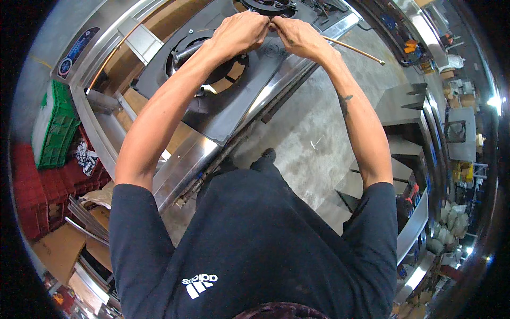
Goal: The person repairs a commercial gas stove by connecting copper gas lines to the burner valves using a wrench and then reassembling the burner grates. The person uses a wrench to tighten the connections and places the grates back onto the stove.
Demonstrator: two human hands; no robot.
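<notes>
My left hand (241, 34) and my right hand (300, 40) meet at the fingertips, over a black stove top (228, 109). Both are closed. From behind the right hand a thin copper tube (355, 50) sticks out to the right, with a small fitting on its far end, and that hand grips it. What the left fingers pinch is hidden where the hands come together. Below my left wrist lies a round burner opening (234, 72) with a dark metal pipe (188, 52) across it. A second black burner (270, 5) shows just beyond the hands.
A bright steel frame (199, 151) borders the stove top. Another copper tube (109, 59) runs along the left side. A green crate (53, 125) sits on red crates (40, 186) at the left. Stacked dark metal panels (406, 114) stand on the right, beside the concrete floor (303, 133).
</notes>
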